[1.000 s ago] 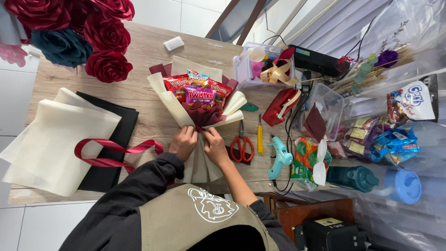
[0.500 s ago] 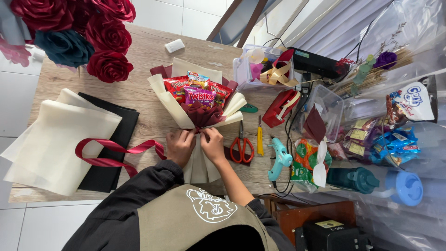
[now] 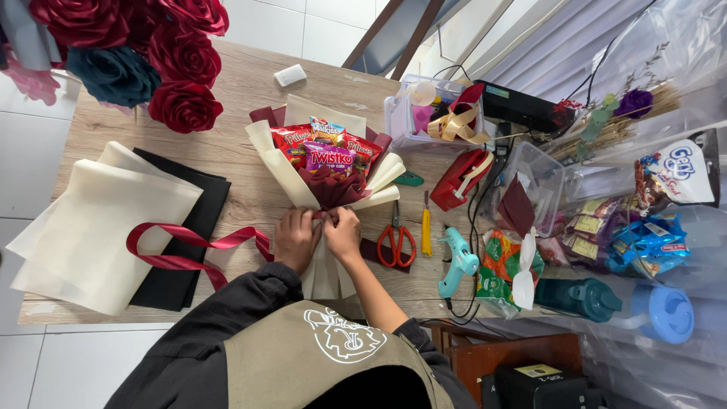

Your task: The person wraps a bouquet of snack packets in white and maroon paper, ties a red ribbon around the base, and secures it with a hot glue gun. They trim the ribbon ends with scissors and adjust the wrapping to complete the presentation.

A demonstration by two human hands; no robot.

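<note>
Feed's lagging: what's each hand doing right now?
Left hand: closed, pinching the bouquet at its neck.
Right hand: closed on the same neck.

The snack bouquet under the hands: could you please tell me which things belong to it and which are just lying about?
In hand:
left hand
right hand
snack bouquet
red ribbon

Lying about:
scissors
yellow cutter
glue gun
paper sheets
paper roses
</note>
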